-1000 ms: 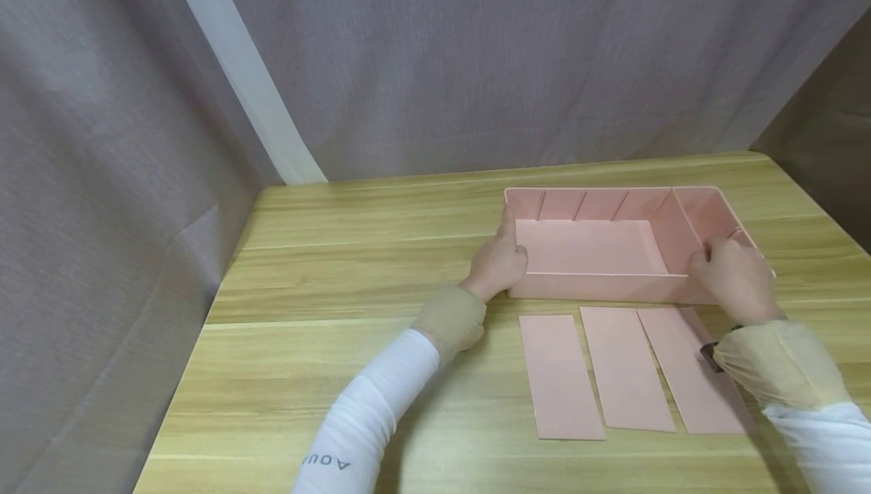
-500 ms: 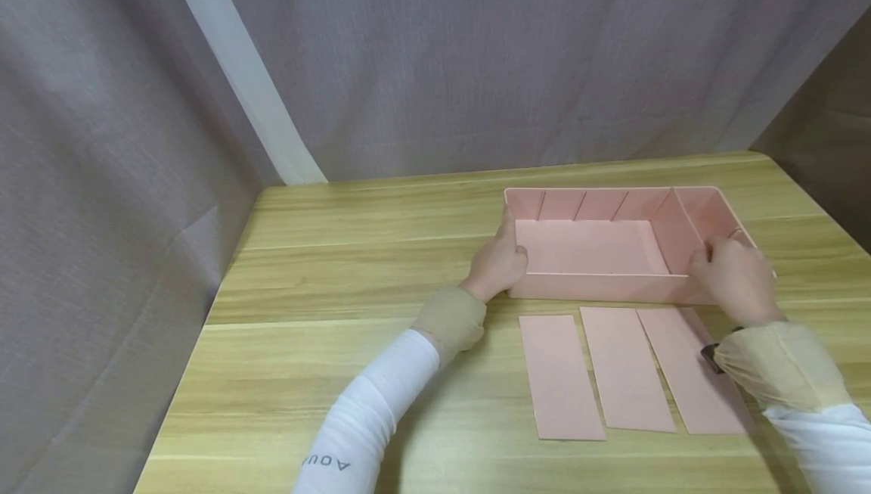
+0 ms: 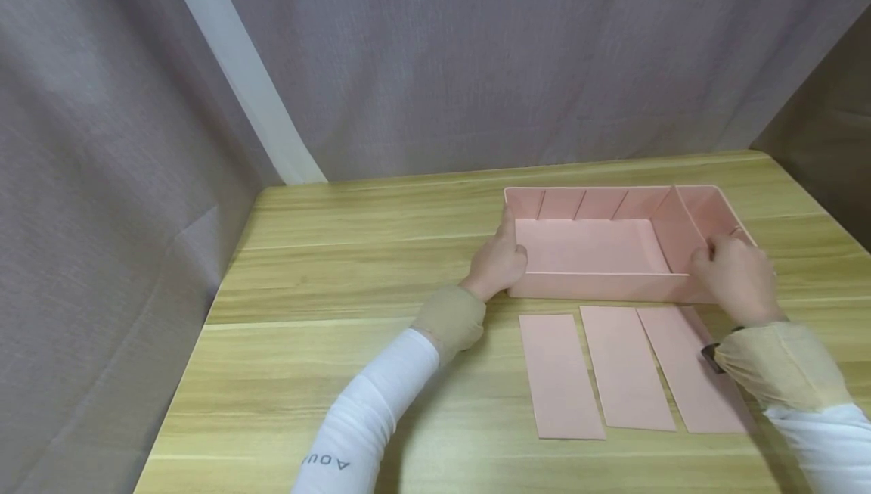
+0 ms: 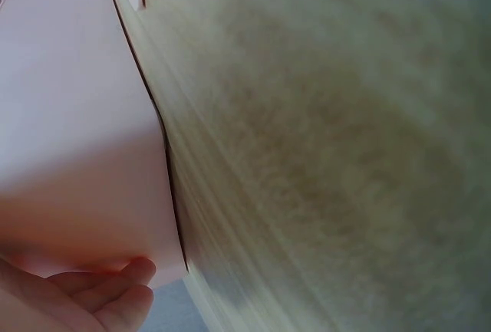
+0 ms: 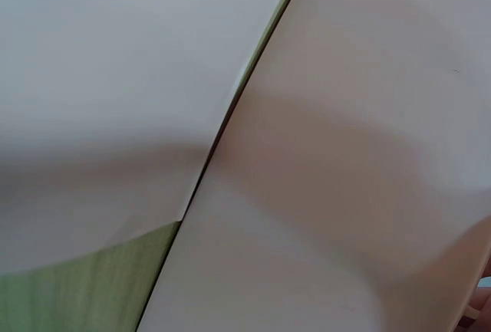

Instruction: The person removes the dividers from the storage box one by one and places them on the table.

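A shallow pink box (image 3: 599, 286) stands on the table, with slots along its inner back wall. My left hand (image 3: 500, 259) grips its left end, the index finger lying along the rim. In the left wrist view curled fingers (image 4: 123, 294) touch the end wall. My right hand (image 3: 738, 278) is over the box's front right corner and pinches the front end of an upright pink divider (image 3: 674, 225). The hand hides the divider's near end and part of the right compartment. In the right wrist view only a sliver of finger (image 5: 479, 313) shows.
Three flat pink panels lie in front of the box: a left panel (image 3: 561, 377), a middle panel (image 3: 626, 369) and a right panel (image 3: 690, 373) partly under the right wrist. The wood-grain table (image 3: 327, 267) extends left. A grey curtain (image 3: 476, 63) hangs behind.
The divider's top edge seems to have risen very slightly at the back, with the right hand shifting hardly at all. The left hand, box and loose panels have stayed in place.
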Motion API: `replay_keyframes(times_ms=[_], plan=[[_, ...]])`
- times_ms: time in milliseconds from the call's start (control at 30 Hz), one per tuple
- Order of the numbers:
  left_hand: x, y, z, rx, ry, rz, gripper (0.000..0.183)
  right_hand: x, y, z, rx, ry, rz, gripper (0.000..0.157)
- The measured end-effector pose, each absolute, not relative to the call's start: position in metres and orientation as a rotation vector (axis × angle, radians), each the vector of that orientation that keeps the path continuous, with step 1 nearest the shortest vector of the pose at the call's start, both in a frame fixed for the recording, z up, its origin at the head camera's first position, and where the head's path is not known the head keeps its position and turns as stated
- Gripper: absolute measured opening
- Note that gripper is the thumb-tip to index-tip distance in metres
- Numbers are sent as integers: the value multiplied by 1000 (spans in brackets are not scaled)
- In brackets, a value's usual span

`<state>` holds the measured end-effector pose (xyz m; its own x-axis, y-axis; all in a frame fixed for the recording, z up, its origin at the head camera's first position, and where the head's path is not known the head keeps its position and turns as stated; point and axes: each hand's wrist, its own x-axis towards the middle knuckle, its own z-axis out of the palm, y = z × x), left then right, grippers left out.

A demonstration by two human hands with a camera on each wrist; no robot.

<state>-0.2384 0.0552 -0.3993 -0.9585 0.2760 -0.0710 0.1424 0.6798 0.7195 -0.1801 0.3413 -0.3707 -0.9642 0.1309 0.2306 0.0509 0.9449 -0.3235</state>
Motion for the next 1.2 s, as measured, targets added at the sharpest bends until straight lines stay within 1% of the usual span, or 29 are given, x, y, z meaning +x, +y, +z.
replay_keyframes(times_ms=[400,1200], plan=[[-238,55,-399,345,2730,1143,75,-180,341,-370,-154,-2854,461,29],[-239,55,-400,338,2722,1143,73,-178,341,-370,-164,-2801,497,30]])
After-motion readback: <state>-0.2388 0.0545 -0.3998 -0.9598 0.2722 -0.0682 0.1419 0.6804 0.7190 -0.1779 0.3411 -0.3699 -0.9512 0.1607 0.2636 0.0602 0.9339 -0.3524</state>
